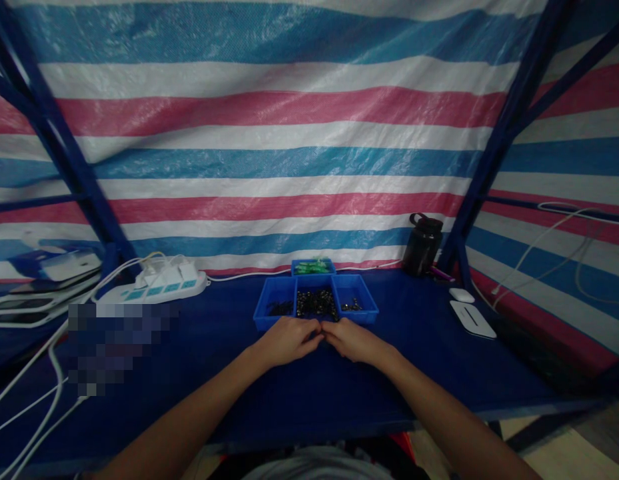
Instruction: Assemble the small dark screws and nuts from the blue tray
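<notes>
My left hand (292, 340) and my right hand (355, 340) meet fingertip to fingertip just in front of a row of blue bins. Both have their fingers closed in a pinch, and whatever lies between the fingertips is too small or hidden to name. Right behind them, the middle bin holds a heap of small dark shiny parts (316, 303). Thin black pieces (280, 309) lie in the left bin (262, 308). A few small metallic parts (352, 305) sit in the right bin (362, 290).
Behind the row stands a smaller blue bin with green pieces (312, 267). A white power strip (159, 287) with plugs and cables lies left, near stacked phone-like devices (39, 300). At right are a black bottle (422, 245), a white flat device (472, 319) and a small white case (462, 295).
</notes>
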The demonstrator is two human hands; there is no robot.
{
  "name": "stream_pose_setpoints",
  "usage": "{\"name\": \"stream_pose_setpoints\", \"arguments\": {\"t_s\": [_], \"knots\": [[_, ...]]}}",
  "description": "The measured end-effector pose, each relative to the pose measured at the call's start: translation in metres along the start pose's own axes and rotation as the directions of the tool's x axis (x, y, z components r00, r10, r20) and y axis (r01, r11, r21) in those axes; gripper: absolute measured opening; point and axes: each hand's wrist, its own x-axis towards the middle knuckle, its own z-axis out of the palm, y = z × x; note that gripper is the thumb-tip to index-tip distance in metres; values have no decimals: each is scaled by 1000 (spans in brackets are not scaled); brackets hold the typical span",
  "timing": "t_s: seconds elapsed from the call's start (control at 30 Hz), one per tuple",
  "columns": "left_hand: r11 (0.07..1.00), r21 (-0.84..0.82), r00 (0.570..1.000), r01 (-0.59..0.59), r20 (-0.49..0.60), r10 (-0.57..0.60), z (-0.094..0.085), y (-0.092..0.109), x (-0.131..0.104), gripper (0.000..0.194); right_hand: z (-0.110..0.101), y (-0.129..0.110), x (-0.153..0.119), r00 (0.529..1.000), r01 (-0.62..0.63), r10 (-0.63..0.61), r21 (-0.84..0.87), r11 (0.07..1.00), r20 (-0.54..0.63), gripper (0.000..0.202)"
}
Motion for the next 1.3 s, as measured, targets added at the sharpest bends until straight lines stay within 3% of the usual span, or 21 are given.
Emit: {"name": "stream_pose_setpoints", "arguments": {"t_s": [0.23, 0.6, 0.93, 1.3], "knots": [[1000, 16, 1000, -1, -30, 2, 1, -1, 0, 23, -1, -3, -1, 998, 51, -56, -136, 989, -38, 21], [999, 49, 1000, 19, 0, -19, 7, -5, 0, 15, 1, -2, 1, 1000, -7, 9, -182, 983, 10, 25], [996, 90, 996, 30, 85, -38, 11, -7, 1, 17, -1, 3, 1, 1000, -18, 15, -159, 987, -20, 22], [997, 45, 994, 68, 83, -71, 11, -9, 1, 19, -6, 1, 1, 994, -48, 28, -189, 981, -107, 21]]}}
